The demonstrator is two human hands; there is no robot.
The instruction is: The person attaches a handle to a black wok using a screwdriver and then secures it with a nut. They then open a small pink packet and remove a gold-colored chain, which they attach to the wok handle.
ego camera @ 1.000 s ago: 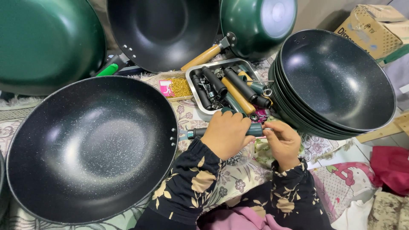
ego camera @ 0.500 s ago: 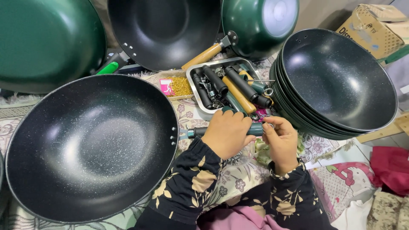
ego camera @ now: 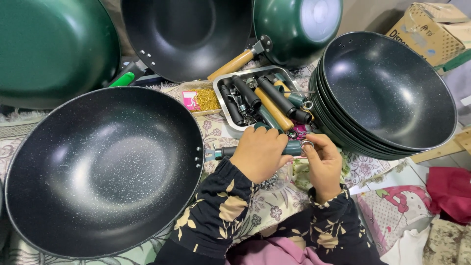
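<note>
In the head view, a dark green handle (ego camera: 293, 147) is held just to the right of the large black wok (ego camera: 103, 172), lying level and pointing towards the wok's riveted rim. It is a slim, rounded bar, dark green along the grip, with a darker end piece (ego camera: 222, 152) showing at the end nearest the wok. Most of its middle is hidden under the left hand (ego camera: 260, 153), whose fingers are wrapped over the handle and clamped on it. The right hand (ego camera: 321, 164) is placed at the handle's far end, away from the wok; its thumb and fingertips are pinched together on a small metal ring (ego camera: 306, 144) that touches that end.

Beyond the hands, farther from the wok's rim, a metal tray (ego camera: 223, 88) is seen, filled with more handles in black, green and wood colour, along with small rings and screws. A small pink-edged packet (ego camera: 198, 100) of golden bits lies between the tray and the wok. To the far right of the wok, past the hands, a stack of black woks (ego camera: 387, 93) is tilted towards the camera. Behind the wok, further pans are leaned, green on the outside. A patterned cloth (ego camera: 274, 206) is spread under everything.
</note>
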